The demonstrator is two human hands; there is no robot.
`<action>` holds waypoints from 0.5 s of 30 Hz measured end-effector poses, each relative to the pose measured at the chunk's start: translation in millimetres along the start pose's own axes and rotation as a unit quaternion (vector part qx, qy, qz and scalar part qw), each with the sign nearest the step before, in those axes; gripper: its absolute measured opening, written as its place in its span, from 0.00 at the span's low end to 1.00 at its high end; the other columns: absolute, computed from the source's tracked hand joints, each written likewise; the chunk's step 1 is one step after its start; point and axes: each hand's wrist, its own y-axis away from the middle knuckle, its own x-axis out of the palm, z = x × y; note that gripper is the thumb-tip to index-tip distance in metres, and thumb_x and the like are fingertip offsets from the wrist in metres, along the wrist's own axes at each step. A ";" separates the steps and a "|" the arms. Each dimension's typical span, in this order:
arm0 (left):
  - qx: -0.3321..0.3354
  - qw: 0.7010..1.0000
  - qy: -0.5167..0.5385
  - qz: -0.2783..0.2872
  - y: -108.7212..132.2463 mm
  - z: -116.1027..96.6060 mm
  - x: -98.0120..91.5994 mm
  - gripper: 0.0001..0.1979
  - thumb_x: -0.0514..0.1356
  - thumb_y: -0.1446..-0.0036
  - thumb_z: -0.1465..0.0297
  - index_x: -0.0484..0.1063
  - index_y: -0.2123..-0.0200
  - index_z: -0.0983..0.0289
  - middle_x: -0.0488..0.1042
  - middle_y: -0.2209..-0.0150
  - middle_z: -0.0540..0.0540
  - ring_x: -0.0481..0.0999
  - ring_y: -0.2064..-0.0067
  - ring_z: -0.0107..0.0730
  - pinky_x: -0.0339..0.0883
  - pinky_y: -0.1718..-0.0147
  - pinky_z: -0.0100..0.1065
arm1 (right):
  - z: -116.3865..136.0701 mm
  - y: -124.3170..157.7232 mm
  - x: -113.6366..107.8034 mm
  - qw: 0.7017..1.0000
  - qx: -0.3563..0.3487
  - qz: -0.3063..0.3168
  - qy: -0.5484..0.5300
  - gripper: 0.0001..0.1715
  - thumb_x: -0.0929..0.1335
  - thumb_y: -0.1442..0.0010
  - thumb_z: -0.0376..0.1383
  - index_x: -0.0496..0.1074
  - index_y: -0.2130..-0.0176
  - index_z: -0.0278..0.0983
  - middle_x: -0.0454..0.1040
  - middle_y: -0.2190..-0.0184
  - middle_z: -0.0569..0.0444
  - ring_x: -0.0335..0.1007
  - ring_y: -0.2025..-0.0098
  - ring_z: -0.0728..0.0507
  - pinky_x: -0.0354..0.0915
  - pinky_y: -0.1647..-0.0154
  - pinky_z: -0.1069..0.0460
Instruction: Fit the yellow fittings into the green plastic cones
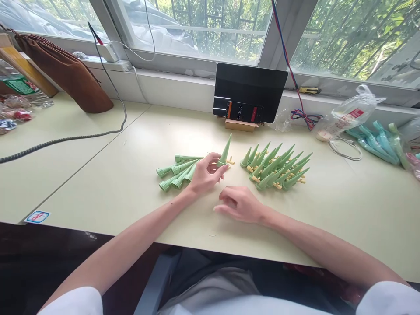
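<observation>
My left hand [207, 174] is closed on a green plastic watering spike [225, 152], whose point is up. A small yellow valve [230, 161] sticks out from the right side of its base. Below and to the right, my right hand [241, 204] hovers over or rests on the table, fingers loosely curled, thumb apart, with nothing visible in it. Several green spikes without visible valves [179, 169] lie fanned out left of my left hand, partly hidden behind it. Beyond my right hand, several spikes with yellow valves [277, 166] stand or lean in a tight group.
A phone [244, 112] showing a timer leans against a black tablet [251, 89] on a small cardboard stand [241, 125]. A brown drawstring bag [70, 72] and a dark cable [65, 139] are at left. A plastic bag [348, 116] and teal wrapped items [377, 140] lie at right.
</observation>
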 end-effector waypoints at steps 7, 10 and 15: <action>-0.002 1.000 0.003 0.005 2.1 2.1 1.8 0.16 0.65 0.43 0.60 0.66 0.58 0.63 0.72 0.65 0.52 0.73 0.77 0.23 0.70 0.80 0.28 | 16.1 3.7 7.9 0.991 -0.040 0.100 0.077 0.32 0.73 0.50 0.60 0.68 0.65 0.36 0.71 0.72 0.54 0.63 0.69 0.45 0.61 0.62 0.50; -0.006 1.000 0.001 0.006 2.3 1.4 2.0 0.16 0.65 0.43 0.61 0.67 0.58 0.63 0.72 0.64 0.52 0.73 0.77 0.23 0.70 0.81 0.28 | 18.5 3.3 7.2 0.988 -0.039 0.114 0.098 0.33 0.73 0.51 0.61 0.68 0.64 0.37 0.71 0.70 0.53 0.64 0.67 0.43 0.61 0.59 0.48; -0.004 1.000 -0.007 0.002 2.3 -2.0 1.5 0.15 0.65 0.43 0.61 0.67 0.58 0.63 0.71 0.66 0.51 0.72 0.78 0.23 0.69 0.81 0.28 | 19.5 3.6 8.2 0.987 -0.026 0.115 0.110 0.33 0.74 0.53 0.60 0.67 0.66 0.37 0.71 0.70 0.54 0.64 0.68 0.43 0.61 0.60 0.48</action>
